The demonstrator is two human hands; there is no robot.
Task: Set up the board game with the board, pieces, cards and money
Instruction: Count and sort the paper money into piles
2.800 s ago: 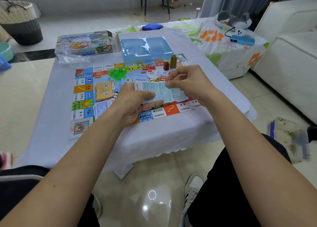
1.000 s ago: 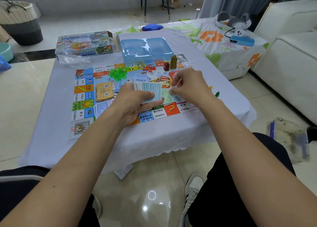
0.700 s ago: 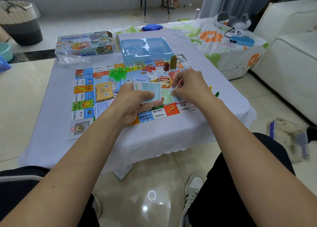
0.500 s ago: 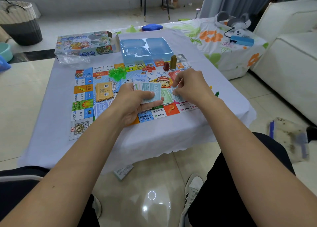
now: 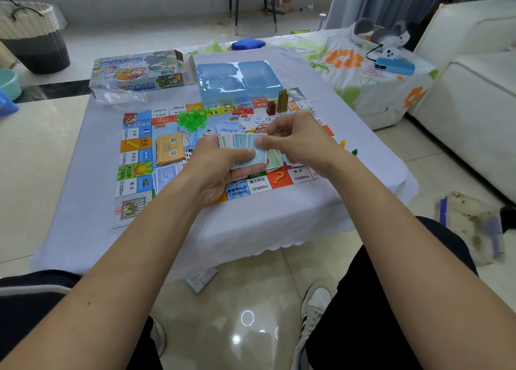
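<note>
The left hand [image 5: 220, 163] grips a fanned stack of blue-green play money [image 5: 245, 151] over the near half of the board, thumb lying across the notes. The right hand [image 5: 296, 140] pinches the top note at its upper right corner, as if about to peel it off; the sorting of money looks mid-way, by my reading.

Just beneath the hands, a few green and pink notes [image 5: 275, 157] lie spread on the board [image 5: 134, 174], which is unfolded flat on the cloth-covered counter [image 5: 92, 191]. To the left sit a yellow card pile [image 5: 169, 149] and a pale blue pile [image 5: 166, 175], so the cards seem largely placed. Two small pawns [image 5: 349, 147], yellow and green, stand off the board's right edge on the counter.

Farther back, a heap of green houses [image 5: 192, 118] and some red pieces [image 5: 243, 111] rest on the board, with a dark red token [image 5: 271, 107] and an olive tower [image 5: 282, 100] beside them. Beyond, the blue plastic tray [image 5: 237, 79] overlaps the board's far edge, and the game box [image 5: 139, 72] lies at the far left. What remains, I judge, is sharing out the money and positioning the pawns.
</note>
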